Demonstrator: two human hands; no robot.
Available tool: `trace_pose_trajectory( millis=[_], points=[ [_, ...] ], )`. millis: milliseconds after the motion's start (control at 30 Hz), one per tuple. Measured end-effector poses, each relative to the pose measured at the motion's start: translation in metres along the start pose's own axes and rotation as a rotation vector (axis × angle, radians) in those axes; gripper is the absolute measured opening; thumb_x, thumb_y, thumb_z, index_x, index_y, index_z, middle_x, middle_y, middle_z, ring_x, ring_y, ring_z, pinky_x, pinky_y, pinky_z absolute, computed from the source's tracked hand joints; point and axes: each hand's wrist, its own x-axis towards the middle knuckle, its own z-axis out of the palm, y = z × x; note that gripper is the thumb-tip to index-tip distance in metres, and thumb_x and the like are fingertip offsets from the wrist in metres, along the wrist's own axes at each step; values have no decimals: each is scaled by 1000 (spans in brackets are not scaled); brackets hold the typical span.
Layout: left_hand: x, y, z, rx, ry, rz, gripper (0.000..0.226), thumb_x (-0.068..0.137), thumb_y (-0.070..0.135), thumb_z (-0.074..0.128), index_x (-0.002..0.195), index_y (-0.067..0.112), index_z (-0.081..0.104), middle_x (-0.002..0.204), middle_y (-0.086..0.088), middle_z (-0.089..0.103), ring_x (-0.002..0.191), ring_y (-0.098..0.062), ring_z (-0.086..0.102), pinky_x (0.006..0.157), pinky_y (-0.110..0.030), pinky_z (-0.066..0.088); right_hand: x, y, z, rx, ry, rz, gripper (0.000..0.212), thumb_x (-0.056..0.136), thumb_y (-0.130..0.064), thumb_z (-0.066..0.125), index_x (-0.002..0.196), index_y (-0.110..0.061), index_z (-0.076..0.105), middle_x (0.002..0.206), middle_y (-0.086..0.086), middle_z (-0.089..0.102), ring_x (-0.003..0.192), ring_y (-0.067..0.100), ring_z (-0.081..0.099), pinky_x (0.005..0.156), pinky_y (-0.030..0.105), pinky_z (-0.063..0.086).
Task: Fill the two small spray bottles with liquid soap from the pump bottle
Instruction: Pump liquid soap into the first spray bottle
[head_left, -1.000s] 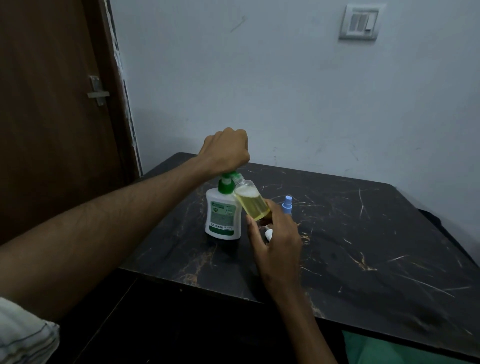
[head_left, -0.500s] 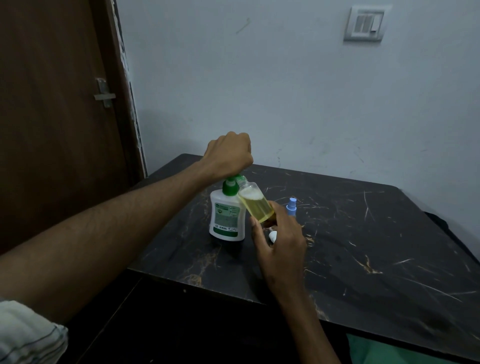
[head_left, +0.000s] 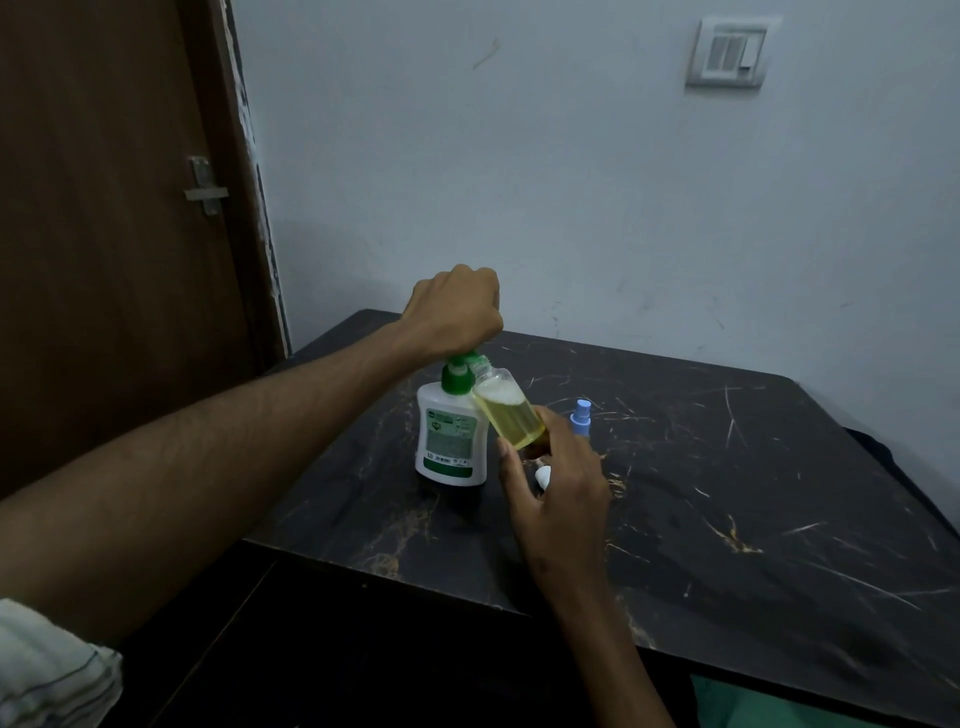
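Nearest the camera, at the lower left edge, there is a pale striped sleeve (head_left: 49, 670) rolled up on the left arm, and a bare forearm goes from it diagonally over the table's near corner. The dark marble-pattern table top with golden veins (head_left: 727, 519) fills the middle of the view. The right hand (head_left: 558, 486) comes up from the bottom centre; its fingers & thumb are curled round the lower part of a small clear plastic spray bottle (head_left: 509, 410), which is tilted, neck up-left, and approx. three-quarters full with yellow liquid and some foam on top. Under this hand a small white cap-like piece (head_left: 543, 475) shows on the table; what it is exactly cannot be told. Just left of the small bottle stands upright the white plastic pump bottle with green pump and green label (head_left: 451, 441), touching or almost touching the small bottle's side. The left hand (head_left: 454, 309) is closed into a fist over the green pump head, pressing on it, w/ the small bottle's open neck right at the nozzle. Behind the right hand a light blue spray top (head_left: 581, 415) sticks up; its bottle is hidden. Further back is a pale wall with a white switch plate (head_left: 727, 52), and at left a brown wooden door with a metal latch (head_left: 205, 187).
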Motion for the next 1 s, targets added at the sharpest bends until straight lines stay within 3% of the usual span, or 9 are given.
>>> trace_pose_trajectory(
  millis=[167,300,533,1000],
  points=[
    [1,2,-1,-3,16,14,14,84,9,55,93,12,65,93,-7,71,81,-28,67,78,-45,59,0,1,1,11,-6,3,41,95,-42,62,132,-24,58,106,-6,63,93,11,58,77,15,41],
    [-1,1,2,-20,20,-5,11,84,7,56,88,15,63,94,-6,70,83,-29,66,77,-42,57,0,0,0,7,-5,5,40,96,-43,61,131,-24,58,106,-6,62,94,11,56,76,17,42],
    [2,0,-2,14,34,3,14,88,8,57,98,12,66,96,-7,69,84,-28,65,74,-38,51,0,-1,-1,4,1,-4,43,95,-45,59,133,-25,58,107,-7,62,94,9,56,77,13,40],
    [1,-1,0,10,41,18,15,87,9,56,98,12,65,97,-7,69,84,-29,65,77,-41,54,1,1,1,42,16,-22,38,96,-40,63,129,-23,59,105,-7,63,92,11,59,77,26,51]
  ],
)
